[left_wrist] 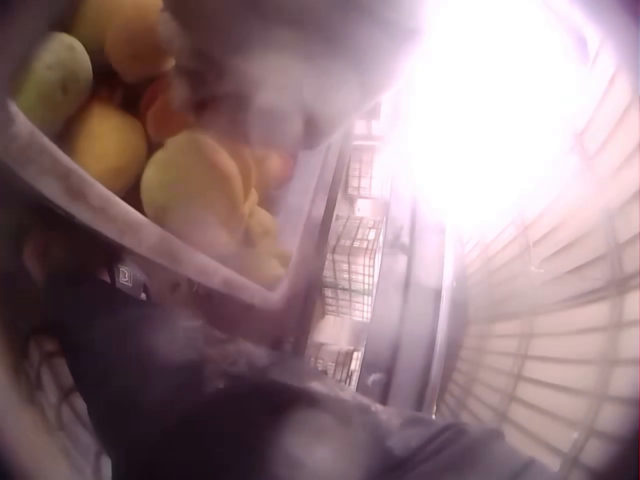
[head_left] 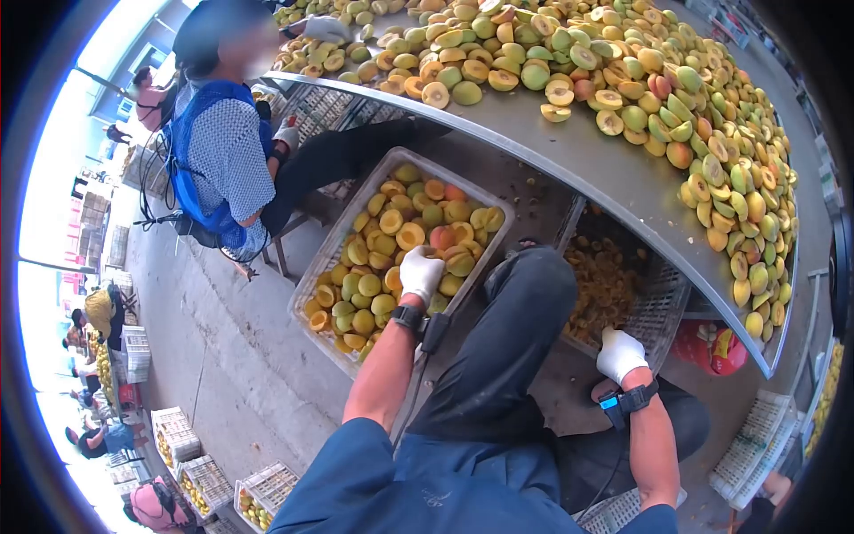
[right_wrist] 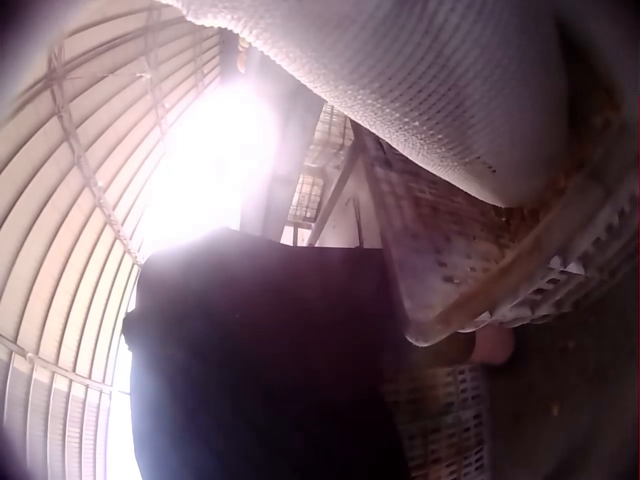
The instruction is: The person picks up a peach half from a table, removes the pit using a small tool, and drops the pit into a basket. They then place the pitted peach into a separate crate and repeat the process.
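My left hand (head_left: pixel 422 271), in a white knit glove, is low over a pale plastic crate (head_left: pixel 313 331) full of yellow-green peaches (head_left: pixel 370 285), many of them halved. Its fingertips are in among the fruit near the crate's right side. The left wrist view is blurred, with peaches (left_wrist: pixel 196 182) below the hand. My right hand (head_left: pixel 620 353), also gloved, is at the near rim of a second crate (head_left: pixel 663 307) holding orange-brown scraps (head_left: pixel 605 283). In the right wrist view, the glove (right_wrist: pixel 430 95) hides the fingers; I cannot tell what they hold.
A metal-edged table (head_left: pixel 587 165) heaped with halved peaches (head_left: pixel 649 80) curves across the front. Another person (head_left: pixel 227 151) sits to the left, beside the fruit crate. My knee (head_left: pixel 534 280) is between the two crates. A red bag (head_left: pixel 709 347) lies under the table.
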Demonstrator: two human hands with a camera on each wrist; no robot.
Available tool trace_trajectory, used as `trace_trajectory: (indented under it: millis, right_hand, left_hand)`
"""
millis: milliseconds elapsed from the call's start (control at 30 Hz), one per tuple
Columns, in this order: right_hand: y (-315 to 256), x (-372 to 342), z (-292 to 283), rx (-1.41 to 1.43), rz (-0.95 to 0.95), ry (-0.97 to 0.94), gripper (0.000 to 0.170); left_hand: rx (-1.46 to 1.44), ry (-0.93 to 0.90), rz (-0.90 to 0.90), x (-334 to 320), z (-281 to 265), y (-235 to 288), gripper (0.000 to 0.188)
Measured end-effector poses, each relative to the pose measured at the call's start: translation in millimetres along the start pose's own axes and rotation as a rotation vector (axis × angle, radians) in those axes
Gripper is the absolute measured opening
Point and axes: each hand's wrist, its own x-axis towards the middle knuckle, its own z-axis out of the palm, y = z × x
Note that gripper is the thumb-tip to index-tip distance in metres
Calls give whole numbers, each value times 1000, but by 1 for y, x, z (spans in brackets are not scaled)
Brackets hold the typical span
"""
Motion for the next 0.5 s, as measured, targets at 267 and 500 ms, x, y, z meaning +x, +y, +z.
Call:
trace_trajectory:
  millis: [267,500]
  right_hand:
    - [-9,-5,0,50,36,-14,29]
    - [16,-9,2,59,140,-112,51]
  left_hand:
    - [395,448,653,20,47,35,43]
    - [575,346,603,46,75,24,52]
